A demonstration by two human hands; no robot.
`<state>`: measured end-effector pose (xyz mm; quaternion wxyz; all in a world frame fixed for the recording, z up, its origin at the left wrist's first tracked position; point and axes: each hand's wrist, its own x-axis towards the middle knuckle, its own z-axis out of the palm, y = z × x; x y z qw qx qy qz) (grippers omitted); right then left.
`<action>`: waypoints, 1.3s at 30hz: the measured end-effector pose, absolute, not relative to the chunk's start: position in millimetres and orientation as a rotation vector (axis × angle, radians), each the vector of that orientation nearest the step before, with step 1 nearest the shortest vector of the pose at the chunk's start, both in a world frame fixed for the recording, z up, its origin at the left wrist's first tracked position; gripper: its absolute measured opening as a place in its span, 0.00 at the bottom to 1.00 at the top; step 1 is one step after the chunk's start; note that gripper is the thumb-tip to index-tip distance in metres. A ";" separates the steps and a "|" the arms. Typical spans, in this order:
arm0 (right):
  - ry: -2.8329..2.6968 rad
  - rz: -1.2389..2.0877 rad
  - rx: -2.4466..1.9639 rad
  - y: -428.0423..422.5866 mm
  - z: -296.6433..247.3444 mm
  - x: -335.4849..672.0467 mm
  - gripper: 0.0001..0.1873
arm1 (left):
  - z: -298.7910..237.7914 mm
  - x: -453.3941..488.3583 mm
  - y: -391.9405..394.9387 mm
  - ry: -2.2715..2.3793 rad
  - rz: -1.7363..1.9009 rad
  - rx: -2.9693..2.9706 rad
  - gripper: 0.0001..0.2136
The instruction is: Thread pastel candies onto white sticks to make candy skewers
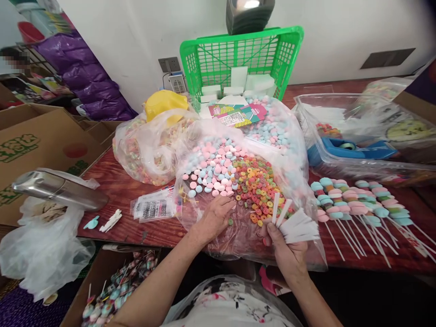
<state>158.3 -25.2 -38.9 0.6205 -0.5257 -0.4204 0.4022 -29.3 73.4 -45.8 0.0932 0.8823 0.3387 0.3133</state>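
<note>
My left hand [215, 219] rests palm down over the clear plastic bag [235, 236], fingers stretched toward the near edge of a pile of pink, white and blue marshmallow candies [218, 170]. Its fingertips are close to a pink piece; nothing plainly shows in its grip. My right hand [289, 252] is closed around a fanned bundle of white sticks [299, 227], with a few poking up apart by the thumb. Just beyond that hand lie small ring gummies [257, 186] in red, orange, yellow and green, beside the marshmallows.
Candy skewers [361, 202] lie in rows at right, before a clear bin [344, 159] with a blue tape dispenser [357, 147]. A green basket [241, 54] stands behind. A steel flask [64, 188] and printed labels [156, 204] are left. An open box [119, 290] of wrapped candies sits below.
</note>
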 end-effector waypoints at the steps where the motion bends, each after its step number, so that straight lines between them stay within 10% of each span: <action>1: -1.004 0.948 -1.248 -24.9 -38.7 160.5 0.12 | -46.0 -30.6 74.1 0.994 0.896 2.617 0.10; 15: -1.251 1.245 -1.355 -20.9 -36.0 165.3 0.20 | 10.0 -12.1 56.6 0.911 1.210 0.721 0.16; 39: -1.285 1.058 -1.419 -42.6 -25.4 164.0 0.18 | 1.2 -16.4 41.9 0.809 1.123 0.412 0.14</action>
